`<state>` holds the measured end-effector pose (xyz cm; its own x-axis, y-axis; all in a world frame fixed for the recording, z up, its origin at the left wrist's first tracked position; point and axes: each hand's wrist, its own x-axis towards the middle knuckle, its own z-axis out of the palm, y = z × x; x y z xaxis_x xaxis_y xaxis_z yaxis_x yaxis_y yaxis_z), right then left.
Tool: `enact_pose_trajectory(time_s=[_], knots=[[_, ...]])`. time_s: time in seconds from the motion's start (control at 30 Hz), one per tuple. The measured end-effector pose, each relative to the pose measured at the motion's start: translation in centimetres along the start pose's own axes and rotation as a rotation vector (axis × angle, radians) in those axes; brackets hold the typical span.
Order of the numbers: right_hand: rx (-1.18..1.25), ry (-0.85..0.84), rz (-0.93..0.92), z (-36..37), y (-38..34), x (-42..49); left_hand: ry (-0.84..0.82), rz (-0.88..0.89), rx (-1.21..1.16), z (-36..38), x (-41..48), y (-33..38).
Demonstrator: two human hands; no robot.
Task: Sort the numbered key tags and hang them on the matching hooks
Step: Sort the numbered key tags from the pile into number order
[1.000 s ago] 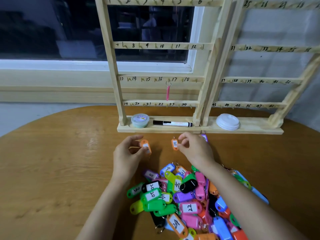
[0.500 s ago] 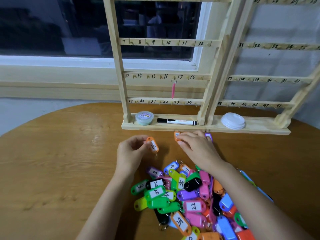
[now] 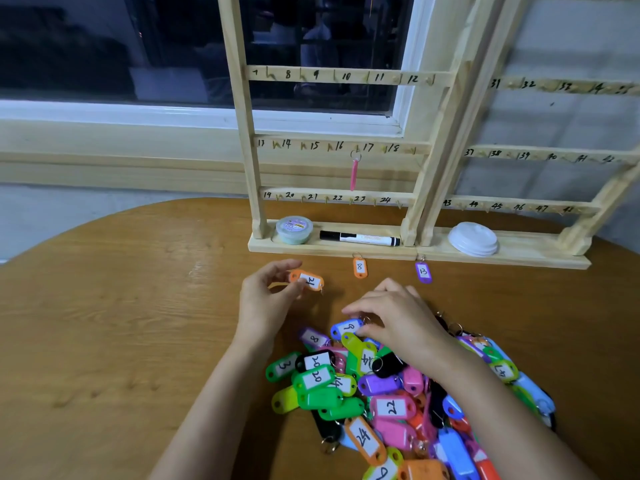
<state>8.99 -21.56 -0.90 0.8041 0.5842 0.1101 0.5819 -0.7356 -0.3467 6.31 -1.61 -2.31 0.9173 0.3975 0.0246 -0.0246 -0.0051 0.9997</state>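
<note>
left hand (image 3: pixel 266 301) pinches orange tag (image 3: pixel 306 280) above table (image 3: pixel 138 306) centre | right hand (image 3: pixel 398 320) curled over blue tag 9 (image 3: pixel 346 328) atop pile (image 3: pixel 388 407) near front edge, grip cannot tell | tag 8 (image 3: pixel 360 267), tag 13 (image 3: pixel 423 271) lie by rack base (image 3: pixel 332 248)

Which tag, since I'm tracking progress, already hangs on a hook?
The pink tag, hanging by its ring between marks 16 and 17 on the rack; the rest lie on the table or in the left hand.
</note>
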Motion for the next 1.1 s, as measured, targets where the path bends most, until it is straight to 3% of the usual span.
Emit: enact_pose_trajectory(time_s=[0.2, 0.37, 0.6, 0.77, 1.1], knots=[[0.01, 0.054, 0.008, -0.3, 0.0, -0.3, 0.006, -0.012, 0.001, 0.1, -0.1, 0.2], [0.479, 0.211, 0.17, -1.4, 0.8, 0.1, -0.002, -0.009, 0.004, 0.2, -0.1, 0.3], [0.608, 0.274, 0.281, -2.5, 2.4, 0.9, -0.011, -0.024, -0.016, 0.3, -0.1, 0.0], [0.532, 0.225, 0.364, -2.6, 3.1, 1.5, -0.017, -0.042, -0.053, 0.4, -0.3, 0.1], [0.347, 0.298, 0.617, -1.6, 4.7, 5.6, -0.018, 0.023, 0.032, 0.3, -0.3, -0.1]])
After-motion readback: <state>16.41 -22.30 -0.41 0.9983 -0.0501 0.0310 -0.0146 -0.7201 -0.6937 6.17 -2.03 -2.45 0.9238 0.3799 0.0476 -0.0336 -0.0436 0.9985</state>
